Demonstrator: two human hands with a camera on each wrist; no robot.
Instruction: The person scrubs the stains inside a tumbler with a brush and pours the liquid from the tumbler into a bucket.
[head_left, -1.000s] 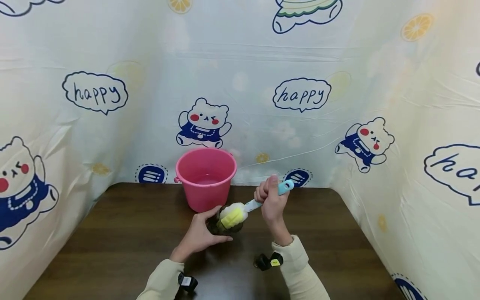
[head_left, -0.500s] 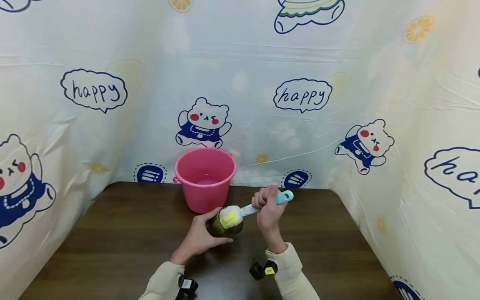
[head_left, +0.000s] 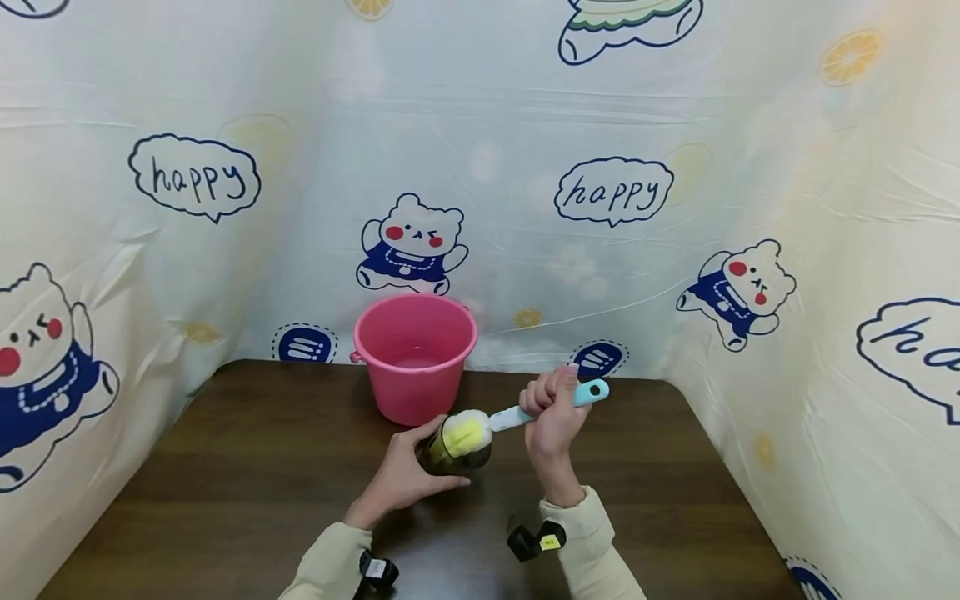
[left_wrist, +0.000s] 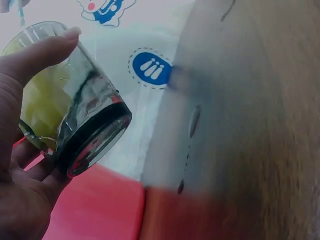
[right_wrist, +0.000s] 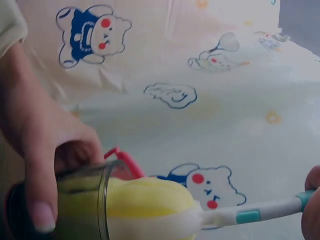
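Note:
My left hand [head_left: 405, 468] grips a dark, see-through glass cup [left_wrist: 92, 95] that is tilted, its mouth toward the right hand. Curled round the blue and white handle [head_left: 512, 418] of a sponge cup brush is my right hand [head_left: 553, 421], to the right of the cup. The brush's yellow and white sponge head [right_wrist: 150, 205] is partly inside the cup and partly out past the rim. In the left wrist view its yellow side shows through the glass, above the thick dark base. Only the edge of the right hand's fingers shows in the right wrist view.
A pink bucket [head_left: 414, 392] stands just behind the cup, near the back edge of the dark wooden table [head_left: 262, 492]. A patterned curtain [head_left: 495, 125] encloses the back and sides. Water drops [left_wrist: 194, 122] lie on the table.
My right hand has dipped toward the cup with the brush, pushing the sponge further in, then drawn back a little to the right. The left hand and cup stay nearly still.

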